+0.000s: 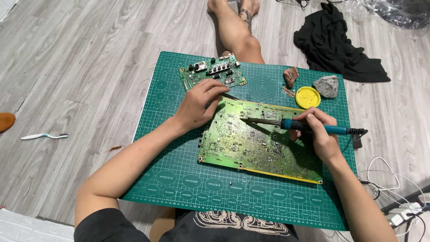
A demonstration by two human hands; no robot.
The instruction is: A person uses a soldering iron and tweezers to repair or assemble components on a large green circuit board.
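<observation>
Your right hand grips the soldering iron, tip touching the large circuit board; your left hand pinches tweezers there. Work looks mid-way.

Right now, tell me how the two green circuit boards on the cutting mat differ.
The large circuit board lies mid-mat, far bigger than the small circuit board at the mat's far edge. The large one has a yellow-edged rim and mostly tiny flat parts; the small one carries chunky black and silver components. The left hand rests on the large board and the right hand holds a soldering iron to it; the small board lies untouched. Both lie flat.
</observation>
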